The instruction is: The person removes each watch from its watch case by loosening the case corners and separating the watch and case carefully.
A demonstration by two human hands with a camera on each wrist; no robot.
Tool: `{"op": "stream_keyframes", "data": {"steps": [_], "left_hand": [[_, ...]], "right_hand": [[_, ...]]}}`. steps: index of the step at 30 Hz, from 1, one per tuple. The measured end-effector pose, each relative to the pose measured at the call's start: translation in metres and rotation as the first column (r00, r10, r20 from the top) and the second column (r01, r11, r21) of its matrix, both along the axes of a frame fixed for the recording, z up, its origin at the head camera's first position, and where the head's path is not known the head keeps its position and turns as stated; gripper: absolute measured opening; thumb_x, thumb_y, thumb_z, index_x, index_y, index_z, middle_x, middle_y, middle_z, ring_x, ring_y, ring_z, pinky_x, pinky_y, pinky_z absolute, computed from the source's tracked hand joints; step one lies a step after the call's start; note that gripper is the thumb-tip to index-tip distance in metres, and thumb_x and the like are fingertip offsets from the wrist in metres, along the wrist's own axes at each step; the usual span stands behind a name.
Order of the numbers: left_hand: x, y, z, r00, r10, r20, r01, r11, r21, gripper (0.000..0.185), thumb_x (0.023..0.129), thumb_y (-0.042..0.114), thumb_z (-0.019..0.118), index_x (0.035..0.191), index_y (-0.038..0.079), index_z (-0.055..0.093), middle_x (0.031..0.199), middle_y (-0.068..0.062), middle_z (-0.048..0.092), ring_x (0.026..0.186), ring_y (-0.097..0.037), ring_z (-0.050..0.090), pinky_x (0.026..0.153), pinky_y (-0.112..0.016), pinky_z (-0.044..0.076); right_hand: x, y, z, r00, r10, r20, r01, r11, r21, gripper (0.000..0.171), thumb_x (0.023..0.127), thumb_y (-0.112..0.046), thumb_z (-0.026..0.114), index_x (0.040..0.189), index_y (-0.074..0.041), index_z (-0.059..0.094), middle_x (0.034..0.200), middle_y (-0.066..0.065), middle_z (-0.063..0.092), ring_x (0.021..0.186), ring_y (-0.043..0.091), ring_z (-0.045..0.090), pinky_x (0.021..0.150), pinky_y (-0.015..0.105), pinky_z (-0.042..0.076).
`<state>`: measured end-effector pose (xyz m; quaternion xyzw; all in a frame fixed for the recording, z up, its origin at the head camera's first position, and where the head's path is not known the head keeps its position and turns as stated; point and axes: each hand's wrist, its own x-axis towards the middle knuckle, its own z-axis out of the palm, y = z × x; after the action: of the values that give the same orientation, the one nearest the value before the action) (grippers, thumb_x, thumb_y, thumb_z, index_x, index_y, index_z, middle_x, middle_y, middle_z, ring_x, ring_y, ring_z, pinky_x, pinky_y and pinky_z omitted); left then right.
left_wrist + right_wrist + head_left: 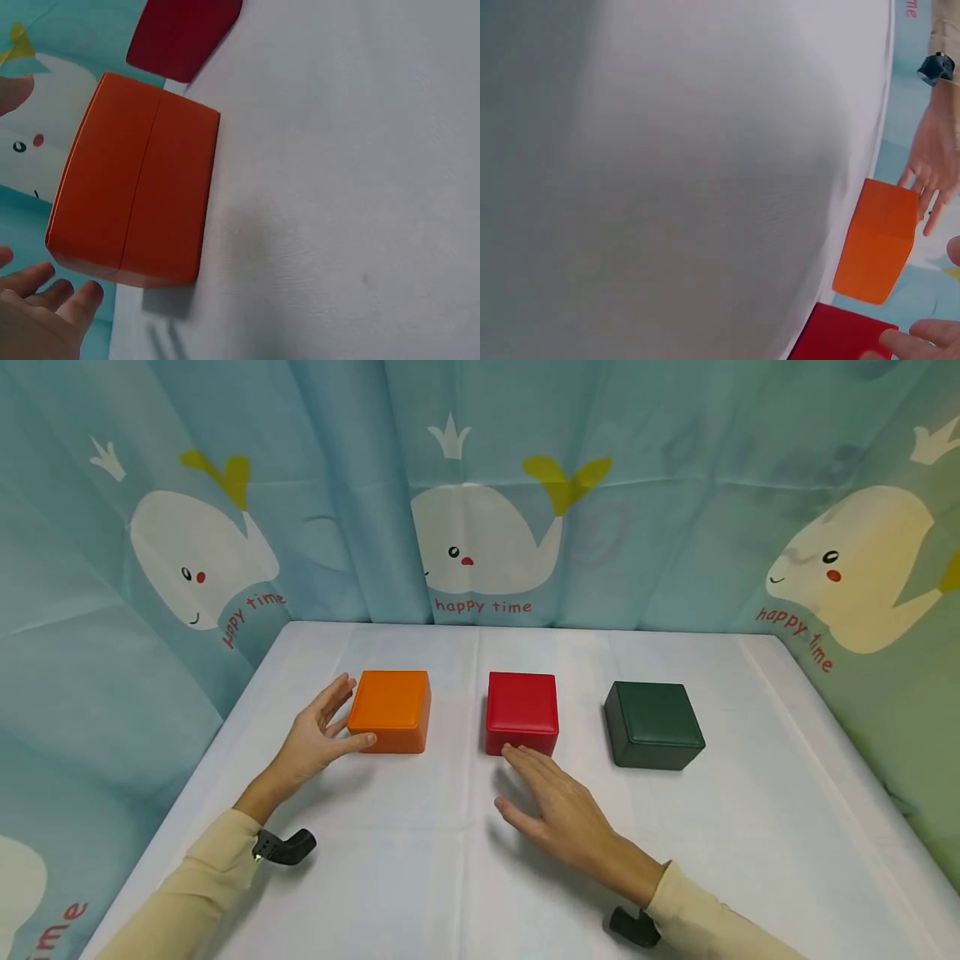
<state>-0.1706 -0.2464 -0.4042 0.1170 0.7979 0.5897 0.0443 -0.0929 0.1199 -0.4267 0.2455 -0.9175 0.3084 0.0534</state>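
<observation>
Three closed boxes stand in a row on the white table (pixel 420 860): orange (pixel 390 710), red (pixel 522 712) and dark green (pixel 652 724). My left hand (pixel 330 731) is open beside the orange box's left side, fingers spread along it and thumb at its front corner; I cannot tell whether they touch. The left wrist view shows the orange box (pixel 135 195) with my fingertips (pixel 52 296) just short of it. My right hand (pixel 536 785) lies flat and open on the cloth, its fingertips (pixel 922 334) at the red box's (pixel 840 337) front edge. Neither hand holds anything.
A blue curtain printed with whales (pixel 480 543) closes in the table at the back and on both sides. Black camera mounts sit at the left wrist (pixel 285 846) and the right wrist (pixel 636 927). Bare cloth stretches in front of the boxes.
</observation>
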Motion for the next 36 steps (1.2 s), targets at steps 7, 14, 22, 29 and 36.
{"op": "stream_keyframes", "data": {"steps": [7, 14, 22, 29, 36], "left_hand": [[-0.005, 0.0, 0.003, 0.998, 0.014, 0.057, -0.017, 0.998, 0.063, 0.096, 0.089, -0.001, 0.075, 0.162, 0.002, 0.013, 0.167, -0.016, 0.017, 0.152, -0.029, 0.017, 0.114, -0.039, 0.028], [-0.01, -0.002, 0.002, 0.997, 0.016, 0.077, -0.022, 0.997, 0.07, 0.093, 0.09, -0.002, 0.073, 0.162, 0.002, 0.014, 0.167, -0.017, 0.016, 0.152, -0.03, 0.016, 0.117, -0.048, 0.023], [-0.017, 0.0, 0.002, 0.995, -0.016, 0.094, 0.001, 0.988, 0.153, 0.091, 0.092, -0.003, 0.066, 0.162, 0.0, 0.008, 0.168, -0.018, 0.01, 0.153, -0.031, 0.012, 0.12, -0.045, 0.014], [-0.022, 0.001, 0.001, 0.995, -0.041, 0.092, 0.027, 0.988, 0.151, 0.097, 0.09, -0.006, 0.068, 0.163, 0.004, 0.004, 0.169, -0.012, 0.003, 0.154, -0.029, 0.005, 0.121, -0.047, 0.007], [-0.028, 0.0, -0.005, 0.993, -0.065, 0.099, 0.053, 0.992, 0.117, 0.106, 0.086, -0.004, 0.073, 0.164, 0.01, 0.003, 0.17, -0.008, 0.0, 0.154, -0.027, 0.001, 0.122, -0.046, 0.004]], "right_hand": [[-0.005, -0.009, 0.005, 0.981, 0.024, 0.194, -0.006, 0.996, -0.09, 0.067, 0.097, -0.042, 0.067, 0.155, -0.018, 0.045, 0.153, -0.002, 0.046, 0.141, 0.021, 0.042, 0.108, 0.051, 0.041], [-0.017, -0.021, 0.004, 0.971, 0.052, 0.235, -0.009, 0.984, -0.179, 0.065, 0.098, -0.037, 0.067, 0.154, -0.013, 0.045, 0.148, 0.001, 0.052, 0.137, 0.022, 0.047, 0.108, 0.05, 0.042], [-0.025, -0.038, 0.004, 0.949, 0.097, 0.299, -0.011, 0.961, -0.276, 0.061, 0.099, -0.035, 0.064, 0.153, -0.01, 0.046, 0.15, 0.008, 0.05, 0.127, 0.035, 0.056, 0.103, 0.049, 0.047], [-0.033, -0.058, 0.003, 0.944, 0.096, 0.316, -0.008, 0.963, -0.268, 0.062, 0.1, -0.041, 0.06, 0.154, -0.014, 0.046, 0.15, 0.003, 0.05, 0.135, 0.024, 0.049, 0.11, 0.046, 0.04], [-0.042, -0.073, -0.001, 0.935, 0.104, 0.34, -0.005, 0.96, -0.28, 0.064, 0.099, -0.039, 0.059, 0.154, -0.011, 0.044, 0.151, 0.004, 0.049, 0.137, 0.021, 0.046, 0.111, 0.044, 0.038]]}}
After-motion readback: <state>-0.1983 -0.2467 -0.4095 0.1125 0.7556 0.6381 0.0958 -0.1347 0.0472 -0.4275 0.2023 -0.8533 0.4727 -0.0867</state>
